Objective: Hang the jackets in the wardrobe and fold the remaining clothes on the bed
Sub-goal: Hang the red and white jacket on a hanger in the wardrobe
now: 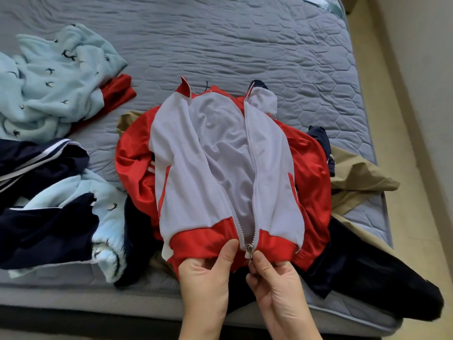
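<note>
Track jacket (220, 155) in red and white, laid front-up at centre frame on a heap of other clothes, collar toward the top, red hem band (203, 241) lying at the near edge of the grey quilted mattress (220, 45), within easy reach. Left hand (206, 278) at lower centre, thumb on top of the band and fingers tucked beneath, pinching the cloth just left of the zip, apparently to hold the hem taut. Right hand (277, 283) beside it, thumb and fingers closed on the hem's other end, touching the zip slider (249, 250); pull tab possibly inside the pinch, impossible to tell. Slider seated at the very bottom, both rows of teeth meeting there and splayed apart above, white front panels gaping over the lining. Judged from that: the start of zipping up, likely for a tidier hang in the wardrobe; no wardrobe or hanger anywhere in frame. Red sleeves bunched at either side, not yet straightened. Pale blue fleece (56, 77) with a small dark bird print crumpled at upper left, more of the same cloth at lower left under a navy garment (36, 163) with white stripes. Tan garment (355, 175) poking out from beneath the jacket at right, a black garment (380, 278) trailing over the mattress edge at lower right. None of it folded yet; most of the task ahead.
</note>
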`<state>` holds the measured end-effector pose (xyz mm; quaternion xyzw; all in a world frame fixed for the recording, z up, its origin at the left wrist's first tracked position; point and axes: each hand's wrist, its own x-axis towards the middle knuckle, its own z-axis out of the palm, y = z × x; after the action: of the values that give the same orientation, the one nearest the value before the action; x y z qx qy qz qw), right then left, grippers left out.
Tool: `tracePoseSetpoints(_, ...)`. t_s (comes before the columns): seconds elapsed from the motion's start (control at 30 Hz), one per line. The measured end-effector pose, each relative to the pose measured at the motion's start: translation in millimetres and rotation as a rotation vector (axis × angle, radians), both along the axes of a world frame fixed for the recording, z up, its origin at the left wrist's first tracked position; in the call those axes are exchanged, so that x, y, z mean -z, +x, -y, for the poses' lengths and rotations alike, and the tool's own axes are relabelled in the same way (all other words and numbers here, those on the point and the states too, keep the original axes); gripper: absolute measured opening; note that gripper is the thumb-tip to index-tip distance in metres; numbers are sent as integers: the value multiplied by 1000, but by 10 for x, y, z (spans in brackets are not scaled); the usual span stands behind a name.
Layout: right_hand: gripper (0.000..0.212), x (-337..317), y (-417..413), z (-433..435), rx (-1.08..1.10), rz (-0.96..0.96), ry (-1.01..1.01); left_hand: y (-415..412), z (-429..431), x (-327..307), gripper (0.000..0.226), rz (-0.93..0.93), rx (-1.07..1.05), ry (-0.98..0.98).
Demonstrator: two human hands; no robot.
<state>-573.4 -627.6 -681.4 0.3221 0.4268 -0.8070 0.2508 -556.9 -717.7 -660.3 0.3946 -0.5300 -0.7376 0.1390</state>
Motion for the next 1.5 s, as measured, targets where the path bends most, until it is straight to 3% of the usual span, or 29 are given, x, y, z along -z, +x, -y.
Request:
tracePoseSetpoints(0.37,10,-53,48,52,19,-20,50,31,-67,-29,25,15,-40,-49)
tracePoseSetpoints(0.73,8,-74,78,81,74,-12,48,81,-88,30,18,-15,-22,-71)
tracePoseSetpoints(0.97,7,-25,92,71,148,-16,48,150,-8,155,23,10,204,-247)
tracePoseSetpoints(1.07,7,24,96,96,169,-6,29,192,75,222,6,61,286,-334)
tracePoseSetpoints(1.27,14,147,62,139,214,72,-27,111,218,253,51,170,447,-380)
tracePoseSetpoints(1.33,15,171,33,117,127,91,2,76,258,254,50,215,465,-374)
tracePoseSetpoints(1.5,21,97,13,-7,-386,67,212,82,323,201,42,297,481,-400)
